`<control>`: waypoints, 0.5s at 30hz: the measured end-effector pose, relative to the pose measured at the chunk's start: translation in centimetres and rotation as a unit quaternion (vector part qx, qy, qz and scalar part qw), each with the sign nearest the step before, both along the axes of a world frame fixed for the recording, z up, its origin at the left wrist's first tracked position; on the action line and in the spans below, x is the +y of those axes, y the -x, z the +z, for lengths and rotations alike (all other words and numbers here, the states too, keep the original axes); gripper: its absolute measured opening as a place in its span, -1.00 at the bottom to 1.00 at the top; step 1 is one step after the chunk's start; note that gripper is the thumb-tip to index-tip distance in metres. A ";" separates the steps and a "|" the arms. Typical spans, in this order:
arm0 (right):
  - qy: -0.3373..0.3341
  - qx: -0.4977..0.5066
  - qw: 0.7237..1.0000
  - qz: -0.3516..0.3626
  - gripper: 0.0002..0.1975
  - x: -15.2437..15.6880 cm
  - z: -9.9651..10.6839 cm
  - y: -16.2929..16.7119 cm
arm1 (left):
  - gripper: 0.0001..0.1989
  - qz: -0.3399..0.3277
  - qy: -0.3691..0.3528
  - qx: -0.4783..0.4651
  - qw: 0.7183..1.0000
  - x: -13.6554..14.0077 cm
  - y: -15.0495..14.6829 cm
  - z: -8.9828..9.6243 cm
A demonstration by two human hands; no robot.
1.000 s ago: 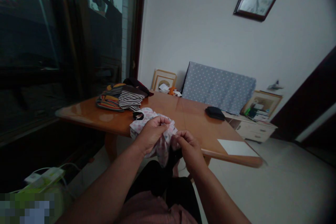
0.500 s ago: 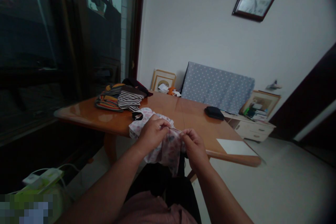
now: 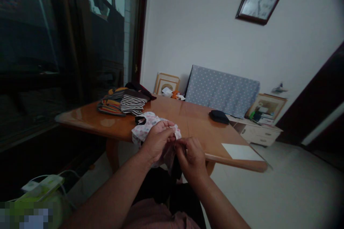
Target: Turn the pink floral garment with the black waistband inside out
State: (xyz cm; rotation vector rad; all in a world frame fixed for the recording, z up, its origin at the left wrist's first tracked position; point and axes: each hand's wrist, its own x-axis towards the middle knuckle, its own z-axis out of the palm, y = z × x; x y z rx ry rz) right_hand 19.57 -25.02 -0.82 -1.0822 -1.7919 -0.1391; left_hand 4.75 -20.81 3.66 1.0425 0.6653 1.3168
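Observation:
A white garment with a pink and grey print (image 3: 146,124) lies partly on the near edge of the wooden table (image 3: 199,121) and hangs down over my lap. Its dark-lined opening faces the far left. My left hand (image 3: 160,139) pinches the fabric near its right end, thumb against fingers. Close beside it, my right hand (image 3: 191,155) is closed on the same garment, knuckles up. The exact bit of cloth between the right fingers is hidden. Part of the garment below the hands is in shadow.
Folded striped clothes (image 3: 126,100) lie at the table's left end. A black folded item (image 3: 219,116) and a white sheet (image 3: 242,151) are on the right side. Behind stand a dotted blue cloth cover (image 3: 223,87) and a low drawer cabinet (image 3: 259,134). A power strip (image 3: 44,189) sits at lower left.
My right hand has moved left, close to my left hand, and turned knuckles up. The garment's edge, stretched between the hands before, is now bunched together.

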 end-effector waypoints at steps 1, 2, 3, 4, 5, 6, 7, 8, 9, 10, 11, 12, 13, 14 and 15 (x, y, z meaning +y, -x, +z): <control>-0.003 -0.002 1.000 -0.001 -0.90 0.0 -0.1 0.0 | -0.66 -0.001 0.002 -0.007 1.000 -0.1 0.0 0.1; -0.006 -0.002 1.000 -0.002 -0.89 0.0 -0.1 0.1 | -0.65 -0.002 0.004 -0.012 1.000 -0.3 0.0 0.2; -0.008 -0.001 1.000 -0.004 -0.89 0.0 -0.1 0.1 | -0.65 -0.004 0.007 -0.015 1.000 -0.4 0.0 0.3; -0.010 0.000 1.000 -0.005 -0.88 0.0 -0.2 0.1 | -0.64 -0.005 0.010 -0.018 1.000 -0.4 0.1 0.4; -0.010 0.000 1.000 -0.006 -0.88 0.0 -0.2 0.1 | -0.64 -0.007 0.012 -0.019 1.000 -0.5 0.1 0.4; -0.011 0.000 1.000 -0.007 -0.88 0.0 -0.2 0.1 | -0.64 -0.009 0.014 -0.020 1.000 -0.5 0.1 0.5; -0.013 0.001 1.000 -0.007 -0.87 0.0 -0.2 0.1 | -0.64 -0.012 0.016 -0.020 1.000 -0.6 0.1 0.5; -0.014 0.002 1.000 -0.007 -0.87 0.0 -0.2 0.1 | -0.64 -0.014 0.018 -0.019 1.000 -0.6 0.1 0.5; -0.016 0.003 1.000 -0.005 -0.87 -0.1 -0.2 0.1 | -0.65 -0.016 0.018 -0.018 1.000 -0.6 0.1 0.5; -0.018 0.006 1.000 -0.003 -0.87 -0.1 -0.2 0.1 | -0.65 -0.018 0.016 -0.016 1.000 -0.5 0.1 0.4; -0.020 0.007 1.000 -0.001 -0.87 -0.2 -0.2 0.1 | -0.65 -0.021 0.013 -0.015 1.000 -0.5 0.1 0.4; -0.022 0.009 1.000 0.001 -0.87 -0.3 -0.2 0.2 | -0.65 -0.024 0.009 -0.014 1.000 -0.4 0.2 0.3; -0.023 0.011 1.000 0.002 -0.88 -0.3 -0.2 0.2 | -0.65 -0.026 0.005 -0.014 1.000 -0.4 0.2 0.2; -0.024 0.012 1.000 0.001 -0.88 -0.3 -0.2 0.2 | -0.64 -0.029 0.001 -0.014 0.999 -0.3 0.2 0.1; -0.025 0.013 1.000 0.001 -0.88 -0.4 -0.2 0.2 | -0.63 -0.031 -0.002 -0.013 0.999 -0.3 0.3 0.0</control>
